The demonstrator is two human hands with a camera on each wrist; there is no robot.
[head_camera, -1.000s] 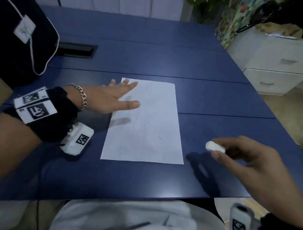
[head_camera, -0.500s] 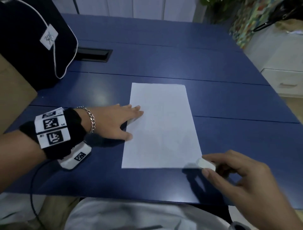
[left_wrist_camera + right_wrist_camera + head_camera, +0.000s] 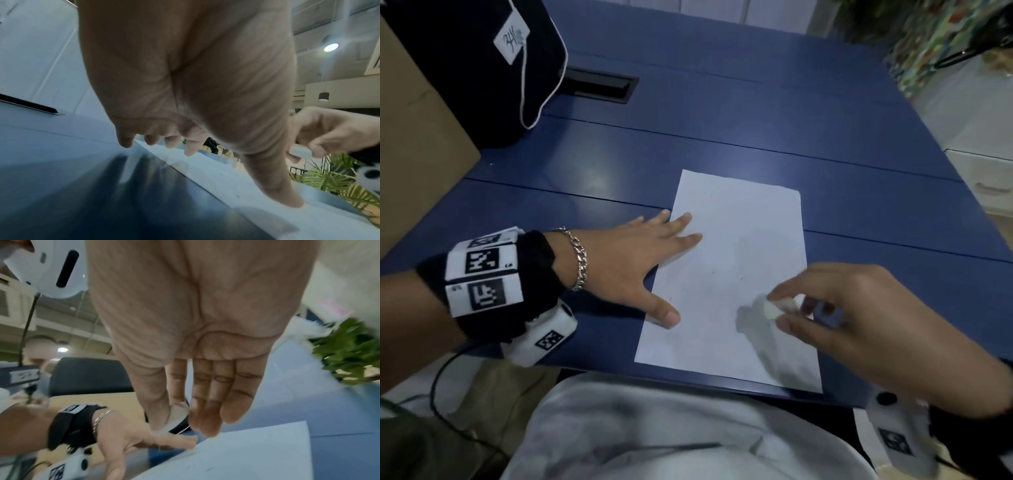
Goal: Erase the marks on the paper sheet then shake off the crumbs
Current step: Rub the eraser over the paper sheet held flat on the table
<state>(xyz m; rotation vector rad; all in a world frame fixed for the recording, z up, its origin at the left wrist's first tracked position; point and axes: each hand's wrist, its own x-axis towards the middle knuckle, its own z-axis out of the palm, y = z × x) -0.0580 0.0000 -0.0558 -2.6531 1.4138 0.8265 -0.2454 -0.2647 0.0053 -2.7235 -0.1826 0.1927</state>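
Paper sheet (image 3: 736, 274), white and rectangular, is lying flat on the dark blue table (image 3: 756, 120), its long sides running from the near table edge toward the far side and its near corners reaching close to that edge. A few faint small marks (image 3: 741, 278) are being shown on its middle and left parts. The sheet's left edge is being pressed down by the left hand (image 3: 633, 260), which is spread flat with straight fingers held apart; the thumb tip and the tips of two fingers are lying on the paper, while the palm is resting on the table just left of it. A silver chain bracelet (image 3: 580, 260) and a black wrist strap with white coded tags (image 3: 482, 277) are being worn on that arm. A small white eraser (image 3: 774, 308) is being pinched between the thumb and forefinger of the right hand (image 3: 859, 329), over the near right part of the sheet; whether it is touching the paper cannot be told from the blurred views. The remaining right fingers are being held straight and close together, as seen from the right wrist. A black bag with a white cord (image 3: 482, 68) is standing at the far left of the table, beside a black slot (image 3: 599, 87) in the tabletop.
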